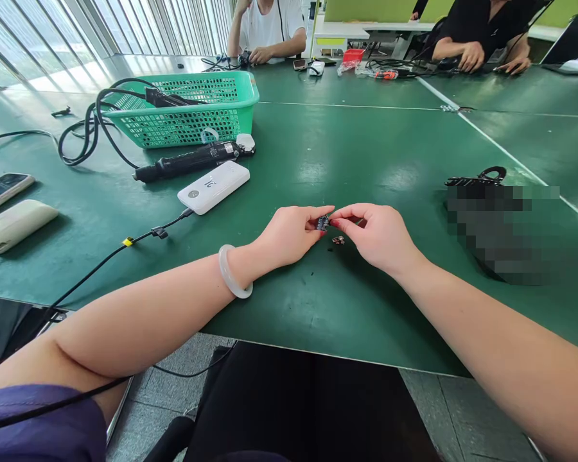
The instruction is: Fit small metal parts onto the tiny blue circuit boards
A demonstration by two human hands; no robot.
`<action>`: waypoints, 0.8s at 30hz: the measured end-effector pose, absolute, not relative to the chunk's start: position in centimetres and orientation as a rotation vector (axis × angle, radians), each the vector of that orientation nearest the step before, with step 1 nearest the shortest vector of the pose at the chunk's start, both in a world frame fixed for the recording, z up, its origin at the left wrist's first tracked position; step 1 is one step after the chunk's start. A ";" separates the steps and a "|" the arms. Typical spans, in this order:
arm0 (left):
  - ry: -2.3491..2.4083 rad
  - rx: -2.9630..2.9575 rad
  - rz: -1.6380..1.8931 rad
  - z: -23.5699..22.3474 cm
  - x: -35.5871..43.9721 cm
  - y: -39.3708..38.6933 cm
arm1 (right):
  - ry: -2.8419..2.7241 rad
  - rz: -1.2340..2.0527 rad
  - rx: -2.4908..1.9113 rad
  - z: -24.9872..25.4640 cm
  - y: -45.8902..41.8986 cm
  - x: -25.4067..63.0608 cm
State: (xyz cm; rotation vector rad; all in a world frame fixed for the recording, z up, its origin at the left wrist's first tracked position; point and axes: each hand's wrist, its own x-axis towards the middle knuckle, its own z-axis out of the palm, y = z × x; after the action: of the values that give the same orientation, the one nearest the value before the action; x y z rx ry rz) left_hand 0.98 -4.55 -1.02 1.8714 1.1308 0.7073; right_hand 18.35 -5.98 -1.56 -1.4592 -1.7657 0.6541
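Just above the green table, my left hand (291,234) pinches a small dark part with silvery, pin-like details (322,222) between thumb and fingers. My right hand (378,234) meets it from the right, its thumb and forefinger pinched together at the part's right edge. The fingertips hide much of the part, so its exact kind cannot be made out. Just below the fingers, a tiny coppery, metallic piece (338,240) lies on the table, with small dark bits beside it.
A white power bank (214,187) with a black cable lies left of my hands. Behind it are a black electric screwdriver (195,160) and a green basket (197,122). A phone (2,191) and pale case (17,226) rest far left; a dark, pixelated object (496,231) lies right. Two people sit opposite.
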 end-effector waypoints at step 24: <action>1.108 1.767 0.671 -0.8 1.1 -4.4 | -1.767 0.513 -1.459 -1.8 -6.2 17.9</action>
State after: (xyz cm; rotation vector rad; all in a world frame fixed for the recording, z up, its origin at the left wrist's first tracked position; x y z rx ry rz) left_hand 1.15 -4.40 -0.82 1.7666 1.1076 0.6713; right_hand 17.90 -6.24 -1.81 -1.4592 -1.7675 0.5128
